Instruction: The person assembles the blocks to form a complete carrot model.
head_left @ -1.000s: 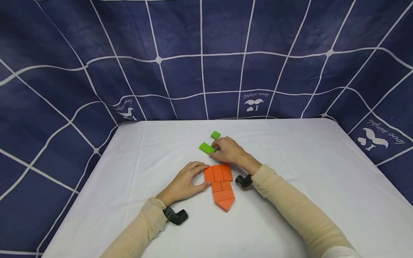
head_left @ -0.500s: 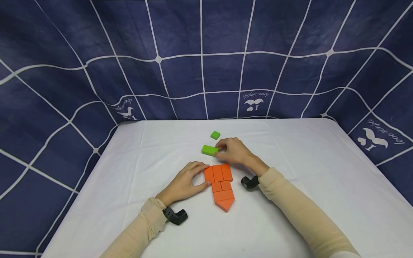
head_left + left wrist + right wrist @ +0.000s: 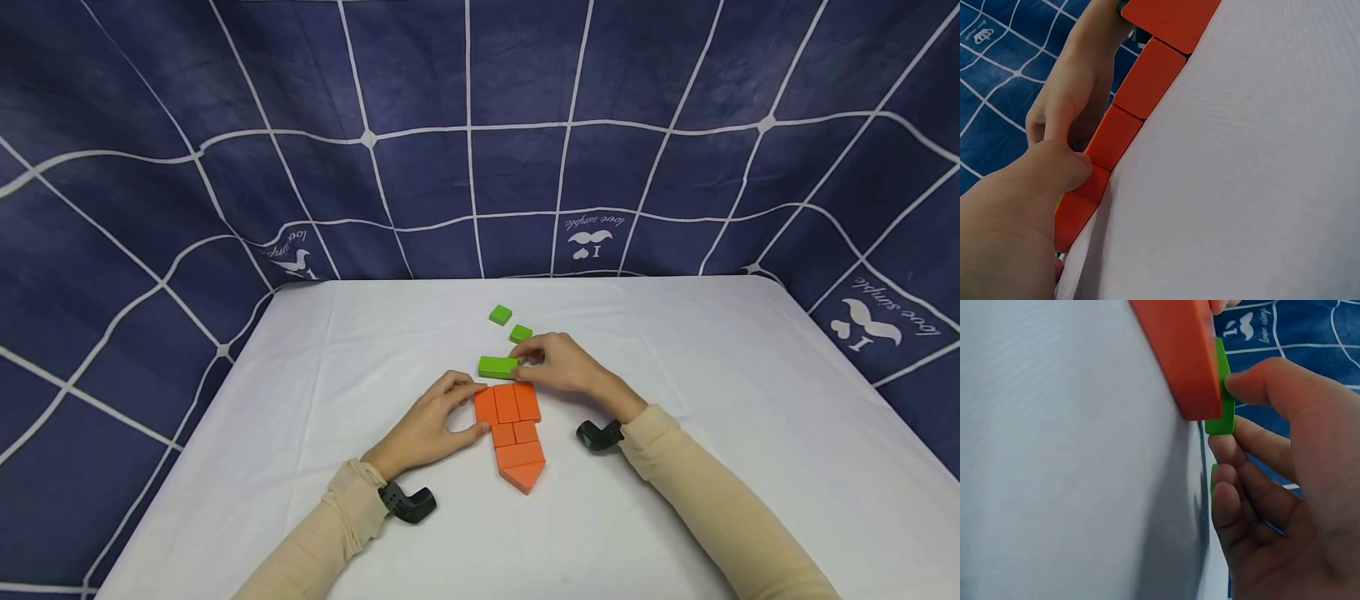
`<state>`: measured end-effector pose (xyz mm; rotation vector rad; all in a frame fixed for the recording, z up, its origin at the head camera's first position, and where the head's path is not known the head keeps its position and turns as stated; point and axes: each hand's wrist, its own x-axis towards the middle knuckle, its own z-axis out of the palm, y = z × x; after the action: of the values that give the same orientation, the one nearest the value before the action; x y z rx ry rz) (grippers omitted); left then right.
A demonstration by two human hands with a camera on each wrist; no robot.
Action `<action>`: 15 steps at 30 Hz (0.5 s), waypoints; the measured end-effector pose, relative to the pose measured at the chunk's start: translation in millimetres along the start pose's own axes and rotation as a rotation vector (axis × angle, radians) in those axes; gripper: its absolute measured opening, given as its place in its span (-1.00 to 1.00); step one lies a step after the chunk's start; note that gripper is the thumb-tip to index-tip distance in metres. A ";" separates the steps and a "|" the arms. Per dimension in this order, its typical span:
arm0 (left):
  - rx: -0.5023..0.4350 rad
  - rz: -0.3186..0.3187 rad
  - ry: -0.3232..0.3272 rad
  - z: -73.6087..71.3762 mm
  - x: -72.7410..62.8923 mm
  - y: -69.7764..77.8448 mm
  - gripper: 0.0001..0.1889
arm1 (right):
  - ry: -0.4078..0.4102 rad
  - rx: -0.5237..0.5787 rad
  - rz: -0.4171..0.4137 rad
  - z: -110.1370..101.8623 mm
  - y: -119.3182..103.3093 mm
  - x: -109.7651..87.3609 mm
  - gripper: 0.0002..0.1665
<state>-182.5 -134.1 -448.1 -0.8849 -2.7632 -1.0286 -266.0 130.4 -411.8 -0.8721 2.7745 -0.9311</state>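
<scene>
Several orange building blocks [image 3: 519, 454] lie flat on the table, fitted together into a T-like shape with a pointed near end. My left hand [image 3: 429, 423] holds the leftmost orange block [image 3: 486, 407] of the wide far row, thumb at its near corner and a finger at its far corner. Just beyond that row, a long green block [image 3: 497, 367] lies crosswise. My right hand [image 3: 564, 363] pinches its right end between thumb and fingers. In the right wrist view the green block [image 3: 1226, 419] shows partly behind an orange block [image 3: 1188, 362].
Two small green blocks stand farther back, one [image 3: 500, 315] near the far edge, the other [image 3: 521, 333] close to my right fingers. A white cloth [image 3: 360, 333] covers the table. Behind it hangs a dark blue curtain [image 3: 420, 175] with white lines.
My right hand has drawn the long green block nearer and rightward, turning it from slanted to parallel with the orange row. A second small green block has come into view. My left hand has stayed put.
</scene>
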 end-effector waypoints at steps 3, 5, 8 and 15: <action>-0.009 0.004 -0.001 0.3 0.4 0.6 -0.40 | -0.012 0.015 -0.015 0.9 4.1 -3.2 -0.70; -0.011 0.004 -0.001 0.5 0.6 0.9 -0.40 | -0.019 0.026 -0.019 1.3 6.1 -4.7 -0.71; -0.009 0.001 0.000 0.5 0.4 1.0 -0.40 | -0.027 0.049 -0.016 0.9 6.7 -6.2 -0.71; -0.001 0.003 0.008 1.3 0.3 -0.3 -0.39 | -0.049 0.082 -0.005 1.7 6.3 -5.3 -0.74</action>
<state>-182.8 -133.3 -449.2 -0.8818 -2.7543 -1.0304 -264.3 136.5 -417.3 -0.8771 2.6742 -1.0022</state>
